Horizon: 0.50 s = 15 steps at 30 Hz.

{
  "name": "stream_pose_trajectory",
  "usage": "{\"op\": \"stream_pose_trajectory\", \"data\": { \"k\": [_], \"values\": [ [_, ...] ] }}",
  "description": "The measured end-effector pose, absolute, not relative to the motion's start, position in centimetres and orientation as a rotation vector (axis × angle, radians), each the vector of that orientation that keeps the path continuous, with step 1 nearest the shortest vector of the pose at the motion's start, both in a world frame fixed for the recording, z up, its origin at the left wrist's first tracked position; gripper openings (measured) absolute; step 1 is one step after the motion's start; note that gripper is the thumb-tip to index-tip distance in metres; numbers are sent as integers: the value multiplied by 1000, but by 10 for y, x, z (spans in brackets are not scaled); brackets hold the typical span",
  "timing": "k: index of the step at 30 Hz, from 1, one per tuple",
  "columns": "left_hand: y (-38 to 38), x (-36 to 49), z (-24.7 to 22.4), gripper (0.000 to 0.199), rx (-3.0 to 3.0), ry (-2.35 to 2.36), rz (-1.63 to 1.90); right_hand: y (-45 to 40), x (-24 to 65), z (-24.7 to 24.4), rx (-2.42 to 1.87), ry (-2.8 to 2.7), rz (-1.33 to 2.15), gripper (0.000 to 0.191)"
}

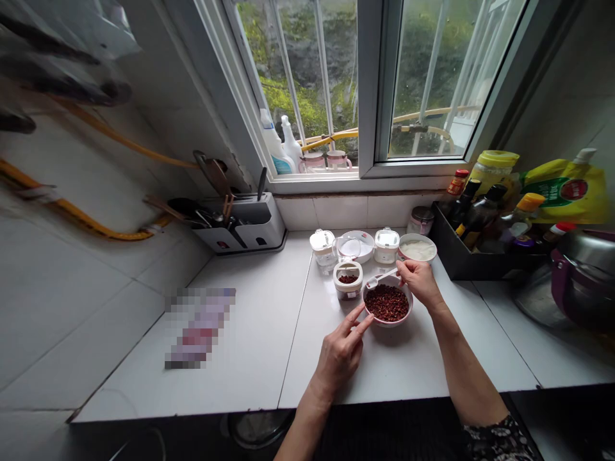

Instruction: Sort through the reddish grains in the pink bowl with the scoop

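A white bowl [394, 322] full of dark red-brown peppercorn-like grains [388, 303] stands on the white counter. My right hand [419, 282] pinches the handle of a small white spoon [373, 282], whose head is over the bowl's left rim. At the bowl's lower left edge, two fingertips of my left hand [342, 349] touch the rim, the fingers apart and holding nothing. Left of the bowl is an open jar [348, 293] with some of the same grains inside.
Behind are two lidded clear jars [324, 251] [385, 246], a bowl of white powder [355, 250] and a bowl of pale contents [417, 248]. A black bottle box [473, 262] and steel pot [583, 275] stand right; a utensil holder [259, 224] stands back left.
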<state>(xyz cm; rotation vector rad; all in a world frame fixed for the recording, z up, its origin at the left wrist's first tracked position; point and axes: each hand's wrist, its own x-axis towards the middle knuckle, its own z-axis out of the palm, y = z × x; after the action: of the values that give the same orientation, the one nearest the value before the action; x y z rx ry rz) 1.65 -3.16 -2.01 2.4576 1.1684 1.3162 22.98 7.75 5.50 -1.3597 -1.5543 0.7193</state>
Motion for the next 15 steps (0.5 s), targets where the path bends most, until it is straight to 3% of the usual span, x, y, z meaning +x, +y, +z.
{"op": "stream_pose_trajectory", "data": {
  "k": [4, 11, 15],
  "values": [
    [-32, 18, -19, 60, 2452, 1146, 1349, 78, 216, 58, -1331, -1456, 583, 46],
    [-32, 17, -17, 63, 2474, 1164, 1340, 63, 179, 62, -1111, -1788, -213, 40],
    [-32, 17, -18, 63, 2460, 1170, 1340, 60, 178, 63, -1048, -1896, -352, 36]
  ]
}}
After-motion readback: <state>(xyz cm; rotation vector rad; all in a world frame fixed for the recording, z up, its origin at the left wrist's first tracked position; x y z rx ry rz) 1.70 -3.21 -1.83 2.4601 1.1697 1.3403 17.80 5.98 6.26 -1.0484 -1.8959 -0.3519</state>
